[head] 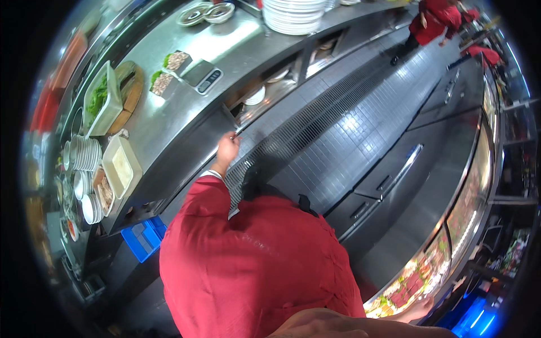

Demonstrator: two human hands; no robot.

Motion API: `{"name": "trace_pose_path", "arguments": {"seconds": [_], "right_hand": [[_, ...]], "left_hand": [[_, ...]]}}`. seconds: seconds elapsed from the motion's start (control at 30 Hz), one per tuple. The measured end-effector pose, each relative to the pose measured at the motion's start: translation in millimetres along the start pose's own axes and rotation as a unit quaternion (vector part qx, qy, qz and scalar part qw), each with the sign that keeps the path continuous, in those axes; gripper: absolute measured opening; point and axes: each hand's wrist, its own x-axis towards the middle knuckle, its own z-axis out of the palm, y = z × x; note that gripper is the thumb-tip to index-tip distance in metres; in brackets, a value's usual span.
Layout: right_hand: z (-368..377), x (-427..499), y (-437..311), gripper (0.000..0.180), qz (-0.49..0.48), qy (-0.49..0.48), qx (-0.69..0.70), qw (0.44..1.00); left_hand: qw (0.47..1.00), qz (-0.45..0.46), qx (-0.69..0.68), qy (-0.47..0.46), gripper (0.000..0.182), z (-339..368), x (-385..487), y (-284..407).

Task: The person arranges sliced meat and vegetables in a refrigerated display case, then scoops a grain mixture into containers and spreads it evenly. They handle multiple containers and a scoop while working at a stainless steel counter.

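Note:
My left hand (227, 148) is in front of the steel counter's open lower shelf, its fingers curled. Whether it holds anything small is too blurred to tell. What seems to be my right hand (418, 309) is at the lower right, beside a lit display case (408, 291) of meat and greens; its grip is unclear. A large bare-skin shape hides part of that arm. On the counter (169, 122) to my left sits a digital scale (203, 76), beside two small containers (161, 83) of chopped pinkish food with lettuce.
A lettuce tub (100, 101) leans by a round wooden board (130, 95). Nearby are a pale tray (121, 167), stacked plates (86, 153) and a blue bin (143, 237). A drain grate (312, 118) runs along the aisle. Drawers (380, 181) line the right; people in red (435, 19) stand ahead.

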Motion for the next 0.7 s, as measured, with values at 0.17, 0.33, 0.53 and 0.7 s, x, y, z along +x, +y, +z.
{"name": "trace_pose_path", "arguments": {"seconds": [0.17, 0.33, 0.53, 0.7], "right_hand": [[91.9, -48.5, -213.6, 0.032, 0.097, -0.125, 0.329, 0.931], [206.9, -163.9, -433.7, 0.028, -0.029, -0.361, 0.303, 0.882], [289.6, -319.0, -624.1, 0.024, -0.203, -0.582, 0.268, 0.74], [314.5, -439.1, -733.3, 0.023, -0.294, -0.696, 0.311, 0.577]], "left_hand": [[0.948, -0.193, 0.073, 0.243, 0.042, -123.1, 176.5, -122.9], [0.94, -0.207, 0.118, 0.244, 0.034, -192.8, 256.7, -215.2], [0.958, -0.13, 0.129, 0.22, 0.015, -200.7, 247.6, -254.2], [0.969, -0.086, 0.097, 0.212, 0.015, -207.3, 177.4, -249.3]]}}
